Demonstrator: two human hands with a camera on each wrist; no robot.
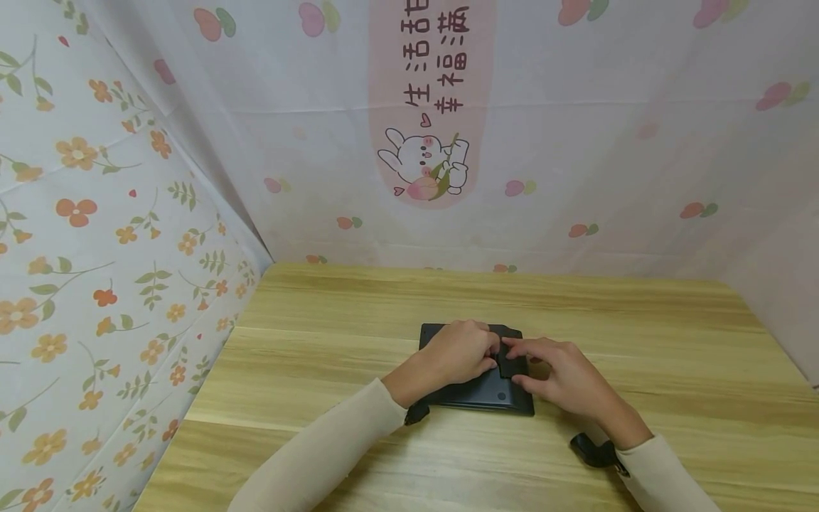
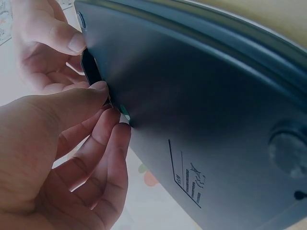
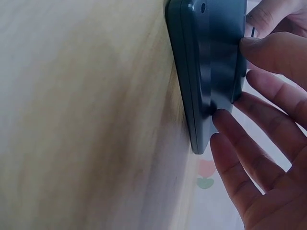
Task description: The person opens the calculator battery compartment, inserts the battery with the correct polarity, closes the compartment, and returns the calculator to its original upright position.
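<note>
A dark, flat device (image 1: 473, 392) lies underside up on the table, with round feet and a printed label (image 2: 187, 184). Near its right end, a black cover piece (image 1: 512, 364) stands slightly raised from the casing. My left hand (image 1: 462, 352) reaches across the device, its thumb and curled fingers pinching the near edge of the cover. A small green spot shows beside those fingertips in the left wrist view. My right hand (image 1: 563, 373) holds the cover from the right, thumb and index finger at opposite ends. Its other fingers rest along the device's edge in the right wrist view.
The wood-grain table (image 1: 307, 355) extends on all sides of the device. A white cloth with printed fruit and a rabbit (image 1: 422, 167) hangs behind it, and a flowered cloth (image 1: 128, 235) hangs at the left. Black wrist mounts (image 1: 595, 451) sit near both sleeves.
</note>
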